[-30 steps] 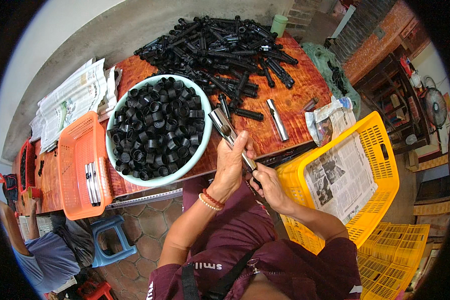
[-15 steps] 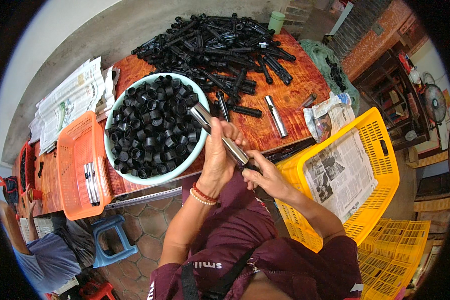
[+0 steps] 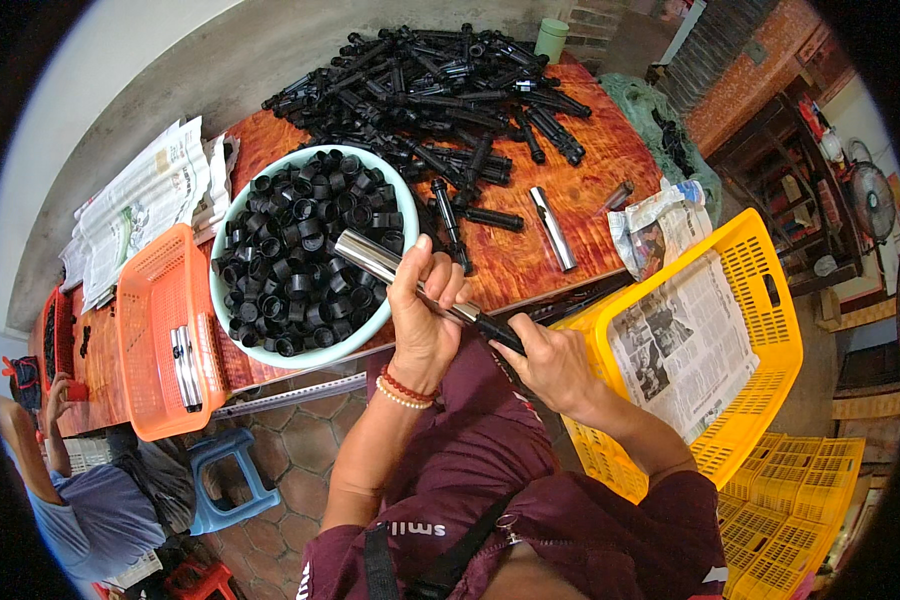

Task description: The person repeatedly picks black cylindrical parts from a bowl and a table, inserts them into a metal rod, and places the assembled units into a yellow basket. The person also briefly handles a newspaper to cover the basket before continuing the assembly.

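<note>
My left hand (image 3: 425,325) is wrapped round a shiny chrome tube (image 3: 368,255), tilted with its upper end over the edge of the basin. From the tube's lower end sticks out a black ribbed plastic rod (image 3: 498,332), which my right hand (image 3: 555,365) grips between thumb and fingers. Just left of my hands, a pale green basin (image 3: 406,200) is full of small black caps (image 3: 305,240). Beyond lies a big pile of black plastic rods (image 3: 420,95) on the wooden table (image 3: 585,215). One loose chrome tube (image 3: 552,230) rests to the right of the pile.
An orange basket (image 3: 140,330) with several chrome tubes (image 3: 184,368) stands left, near stacked newspapers (image 3: 145,215). At right is a yellow crate (image 3: 610,340) lined with newspaper. A blue stool (image 3: 225,490) stands on the floor; another person (image 3: 100,520) sits lower left.
The tube's upper end has swung left over the basin's edge. My right hand has shifted right, and more of the black rod shows between my hands.
</note>
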`<action>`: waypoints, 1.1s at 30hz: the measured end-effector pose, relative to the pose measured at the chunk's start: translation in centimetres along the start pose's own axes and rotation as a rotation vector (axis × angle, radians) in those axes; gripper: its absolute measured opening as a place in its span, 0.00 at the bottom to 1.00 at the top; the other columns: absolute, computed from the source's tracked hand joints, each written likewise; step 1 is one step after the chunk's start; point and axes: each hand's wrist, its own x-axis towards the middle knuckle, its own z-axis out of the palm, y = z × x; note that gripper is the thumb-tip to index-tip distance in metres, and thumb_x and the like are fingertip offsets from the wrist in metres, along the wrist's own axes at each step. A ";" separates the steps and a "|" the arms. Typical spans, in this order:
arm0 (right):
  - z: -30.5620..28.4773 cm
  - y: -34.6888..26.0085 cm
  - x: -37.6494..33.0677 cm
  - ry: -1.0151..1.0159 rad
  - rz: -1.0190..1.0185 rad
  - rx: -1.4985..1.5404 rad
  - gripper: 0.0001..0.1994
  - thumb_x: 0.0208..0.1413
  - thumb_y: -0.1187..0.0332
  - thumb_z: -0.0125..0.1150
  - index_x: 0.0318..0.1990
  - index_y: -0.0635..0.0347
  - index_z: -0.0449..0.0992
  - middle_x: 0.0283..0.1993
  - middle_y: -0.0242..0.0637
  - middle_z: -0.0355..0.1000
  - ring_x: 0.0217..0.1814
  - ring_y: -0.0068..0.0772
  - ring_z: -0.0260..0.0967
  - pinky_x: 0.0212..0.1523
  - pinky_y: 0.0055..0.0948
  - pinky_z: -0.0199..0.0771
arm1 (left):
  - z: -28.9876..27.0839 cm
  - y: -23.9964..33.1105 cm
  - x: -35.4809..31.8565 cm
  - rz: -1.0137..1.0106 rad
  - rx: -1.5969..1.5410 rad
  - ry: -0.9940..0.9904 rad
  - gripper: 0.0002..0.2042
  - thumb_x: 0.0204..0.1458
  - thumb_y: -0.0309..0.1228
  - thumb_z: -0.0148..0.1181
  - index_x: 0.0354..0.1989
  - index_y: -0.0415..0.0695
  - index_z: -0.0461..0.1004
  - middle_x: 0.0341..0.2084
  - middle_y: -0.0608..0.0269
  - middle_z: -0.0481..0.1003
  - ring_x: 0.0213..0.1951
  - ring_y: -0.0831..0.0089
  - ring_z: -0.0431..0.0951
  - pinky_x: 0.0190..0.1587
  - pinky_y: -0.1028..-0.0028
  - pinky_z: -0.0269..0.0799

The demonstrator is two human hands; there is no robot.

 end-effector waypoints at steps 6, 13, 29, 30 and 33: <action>0.1 -0.1 -0.5 0.037 -0.038 -0.044 0.14 0.52 0.64 0.64 0.34 0.60 0.65 0.22 0.44 0.71 0.23 0.49 0.73 0.20 0.40 0.71 | -1.1 -0.4 -0.1 -0.024 -0.098 -0.101 0.19 0.59 0.32 0.48 0.15 0.52 0.54 0.08 0.77 0.53 0.12 0.84 0.51 0.18 0.81 0.53; -1.6 -0.4 0.5 0.024 -0.085 0.120 0.20 0.54 0.55 0.62 0.43 0.61 0.67 0.31 0.44 0.72 0.32 0.45 0.74 0.31 0.41 0.72 | -1.2 0.4 0.4 -0.031 -0.193 -0.145 0.18 0.58 0.31 0.49 0.15 0.53 0.54 0.08 0.77 0.52 0.12 0.83 0.50 0.18 0.80 0.52; -5.0 0.6 2.1 0.695 -0.398 0.370 0.41 0.56 0.31 0.39 0.54 0.66 0.66 0.50 0.46 0.66 0.58 0.50 0.60 0.60 0.45 0.55 | 3.1 1.2 0.6 -0.040 -0.498 -0.303 0.15 0.58 0.31 0.48 0.17 0.52 0.61 0.08 0.78 0.53 0.12 0.86 0.52 0.16 0.83 0.53; -5.3 -0.1 2.6 0.598 -0.409 0.315 0.40 0.57 0.32 0.37 0.54 0.65 0.67 0.50 0.46 0.66 0.59 0.51 0.59 0.60 0.46 0.55 | 3.2 -0.8 -0.1 -0.092 -0.321 -0.301 0.15 0.58 0.31 0.48 0.16 0.53 0.61 0.08 0.78 0.53 0.12 0.86 0.52 0.16 0.82 0.52; -5.1 -0.2 2.4 0.663 -0.373 0.428 0.39 0.58 0.33 0.36 0.54 0.64 0.68 0.50 0.46 0.66 0.58 0.52 0.60 0.60 0.48 0.55 | 3.8 -2.8 -0.6 -0.186 -0.446 -0.216 0.17 0.57 0.31 0.49 0.15 0.53 0.58 0.08 0.78 0.53 0.11 0.85 0.50 0.15 0.82 0.49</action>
